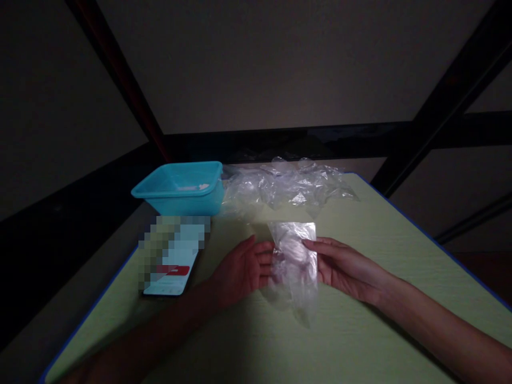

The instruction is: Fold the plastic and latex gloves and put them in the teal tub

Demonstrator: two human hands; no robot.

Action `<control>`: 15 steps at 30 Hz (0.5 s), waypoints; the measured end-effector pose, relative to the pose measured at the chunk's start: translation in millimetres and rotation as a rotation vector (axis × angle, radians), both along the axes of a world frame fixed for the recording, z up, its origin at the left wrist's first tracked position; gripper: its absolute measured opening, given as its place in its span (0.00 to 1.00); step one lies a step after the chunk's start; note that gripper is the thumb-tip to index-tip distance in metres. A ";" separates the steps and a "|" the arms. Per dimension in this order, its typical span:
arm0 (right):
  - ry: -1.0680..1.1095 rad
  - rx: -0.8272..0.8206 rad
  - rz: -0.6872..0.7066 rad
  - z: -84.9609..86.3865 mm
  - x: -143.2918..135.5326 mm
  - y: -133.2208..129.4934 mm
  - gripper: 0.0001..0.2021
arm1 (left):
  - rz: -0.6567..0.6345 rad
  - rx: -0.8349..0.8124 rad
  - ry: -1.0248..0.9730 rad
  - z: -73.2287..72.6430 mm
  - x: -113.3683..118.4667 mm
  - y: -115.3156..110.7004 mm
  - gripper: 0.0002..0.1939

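Observation:
A clear plastic bag (296, 261) hangs over the middle of the table, its upper edge straight and its lower end crumpled. On its right side, my right hand (340, 266) pinches it, thumb in front and fingers behind. My left hand (244, 269) is at the bag's left edge, palm up with the thumb raised and the fingers stretched out. Its fingertips pass behind or against the plastic; whether they touch it I cannot tell. Something pale and rounded shows in the bag's middle, too glossy to make out.
A turquoise plastic basket (184, 207) stands at the back left with small white bits inside. Beside it, a heap of crumpled clear plastic bags (292, 184) lies along the far edge. A lit phone (174, 256), partly pixelated, is at the left. The pale table (384, 234) has blue edging.

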State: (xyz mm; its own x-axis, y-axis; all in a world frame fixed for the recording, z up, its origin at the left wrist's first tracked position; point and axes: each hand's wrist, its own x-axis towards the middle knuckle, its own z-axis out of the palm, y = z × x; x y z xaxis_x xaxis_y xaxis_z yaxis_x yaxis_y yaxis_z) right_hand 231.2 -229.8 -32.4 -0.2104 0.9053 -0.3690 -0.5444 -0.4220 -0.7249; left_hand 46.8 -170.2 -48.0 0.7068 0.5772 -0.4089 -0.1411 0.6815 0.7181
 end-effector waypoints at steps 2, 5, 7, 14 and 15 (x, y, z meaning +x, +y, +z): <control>-0.002 -0.030 -0.018 -4.2 -2.1 1.9 0.05 | 0.015 -0.029 -0.003 -2.4 1.5 -1.5 0.20; -0.037 -0.019 -0.038 -6.8 -6.9 1.5 0.06 | 0.018 0.034 -0.019 -5.8 3.1 -3.2 0.14; -0.062 0.002 -0.051 -7.6 -10.2 0.7 0.07 | 0.048 0.122 -0.012 -7.0 3.8 -5.7 0.15; -0.174 0.048 -0.082 -9.2 -16.9 0.3 0.13 | 0.093 0.372 0.147 -10.7 7.7 -17.6 0.12; -0.183 0.055 -0.077 -9.1 -17.2 0.2 0.13 | 0.115 0.397 0.185 -11.8 8.3 -18.4 0.11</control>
